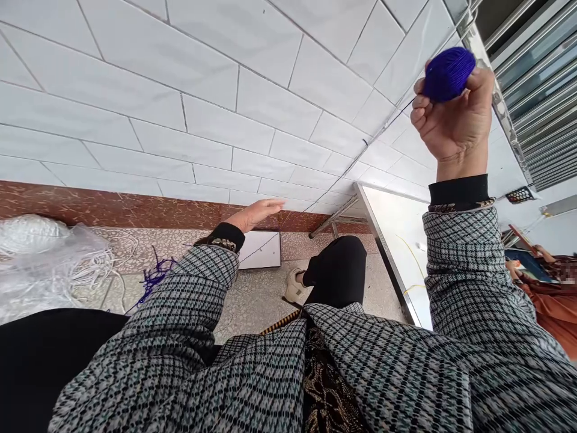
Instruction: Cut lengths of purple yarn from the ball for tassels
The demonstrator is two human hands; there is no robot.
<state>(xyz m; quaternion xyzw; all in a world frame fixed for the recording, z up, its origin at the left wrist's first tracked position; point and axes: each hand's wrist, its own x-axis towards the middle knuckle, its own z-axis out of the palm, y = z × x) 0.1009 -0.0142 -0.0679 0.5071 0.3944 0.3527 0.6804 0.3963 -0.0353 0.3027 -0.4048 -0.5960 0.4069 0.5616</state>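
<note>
**Purple yarn ball (448, 74) gripped in right hand (453, 120)**
Your grip closes around the ball's lower side. Your left hand (256, 213) is open, fingers extended, and the yarn strand (342, 171) runs from the ball down just past it.

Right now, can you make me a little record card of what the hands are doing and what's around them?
Right hand: raised, gripping a ball of purple yarn; hand
Left hand: open, reaching forward, holding nothing visible
Yarn strand: runs from the ball past the left hand
Floor: white cord in clear plastic, loose purple yarn
Beside: steel-edged table
Other person: orange clothing, far right
</note>
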